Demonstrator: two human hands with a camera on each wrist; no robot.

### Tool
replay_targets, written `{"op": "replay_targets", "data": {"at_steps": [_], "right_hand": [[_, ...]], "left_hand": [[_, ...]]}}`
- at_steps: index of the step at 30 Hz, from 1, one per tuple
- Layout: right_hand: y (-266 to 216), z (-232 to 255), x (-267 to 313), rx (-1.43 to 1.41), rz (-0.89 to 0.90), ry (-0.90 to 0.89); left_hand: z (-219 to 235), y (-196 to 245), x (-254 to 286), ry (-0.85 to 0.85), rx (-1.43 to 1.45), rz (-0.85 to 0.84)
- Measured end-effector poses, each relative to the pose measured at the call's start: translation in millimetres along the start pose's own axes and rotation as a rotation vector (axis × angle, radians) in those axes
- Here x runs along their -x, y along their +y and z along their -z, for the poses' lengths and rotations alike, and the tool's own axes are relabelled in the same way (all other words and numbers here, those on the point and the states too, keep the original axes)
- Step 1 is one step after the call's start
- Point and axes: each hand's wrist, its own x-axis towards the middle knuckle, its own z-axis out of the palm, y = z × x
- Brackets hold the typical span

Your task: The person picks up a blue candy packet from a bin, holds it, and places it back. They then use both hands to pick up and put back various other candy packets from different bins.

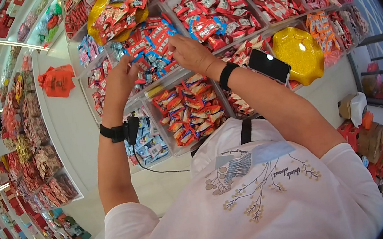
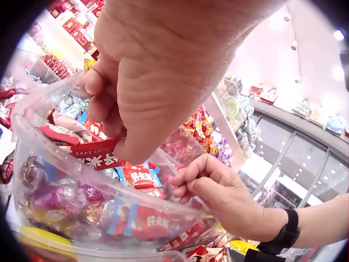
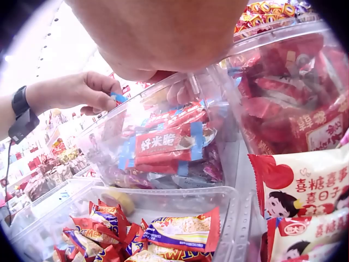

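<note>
My left hand (image 1: 121, 83) is over the left part of a clear plastic bin (image 3: 158, 98) of wrapped snacks. Between its thumb and fingers it pinches a red snack packet with a blue end (image 3: 118, 98). Opposite it, my right hand (image 1: 191, 55) reaches over the bin's other side, fingers curled and pointing inward. In the left wrist view the right hand (image 2: 223, 194) is right at the bin's rim; I cannot tell whether it holds a packet. Red-and-blue packets (image 1: 159, 40) lie heaped between the hands, over silvery-blue wrapped pieces.
A yellow scalloped dish (image 1: 144, 16) heaped with packets sits at the bin's far side. Another yellow dish (image 1: 297, 55) and a phone (image 1: 268, 65) are on the right. Nearer stands a bin of orange-red packets (image 1: 190, 110). A red bag (image 1: 56, 81) lies left.
</note>
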Motion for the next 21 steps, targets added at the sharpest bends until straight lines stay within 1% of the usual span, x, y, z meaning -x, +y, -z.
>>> {"op": "replay_targets", "data": {"at_steps": [2,3,6,9,12,14,18,21], "right_hand": [[-0.6,0.4,-0.6,0.013,-0.008,-0.007],[0.2,-0.1,-0.5,0.009,-0.004,-0.007],[1.5,-0.5,-0.6,0.007,0.000,-0.006],[-0.2,0.2,-1.4,0.017,0.001,-0.004],[-0.4,-0.7,-0.7,0.010,0.010,0.003],[0.0,-0.6,-0.8,0.005,0.012,0.007],[-0.5,-0.3,-0.6,0.006,0.028,0.029],[-1.5,-1.1,-0.8,0.003,0.012,0.020]], "left_hand": [[9.7,-0.3,-2.7,-0.069,0.374,0.213],[12.1,-6.1,-4.9,-0.101,0.542,0.186],[13.3,-12.8,-11.4,-0.072,0.725,0.103],[11.6,-17.4,-22.4,-0.122,0.721,0.069],[-1.3,-41.4,-39.9,-0.191,0.630,0.044],[-8.0,-54.8,-47.3,-0.236,0.592,0.068],[-4.6,-53.4,-54.6,-0.296,0.600,0.165],[-6.7,-43.8,-57.0,-0.305,0.467,0.182]]}}
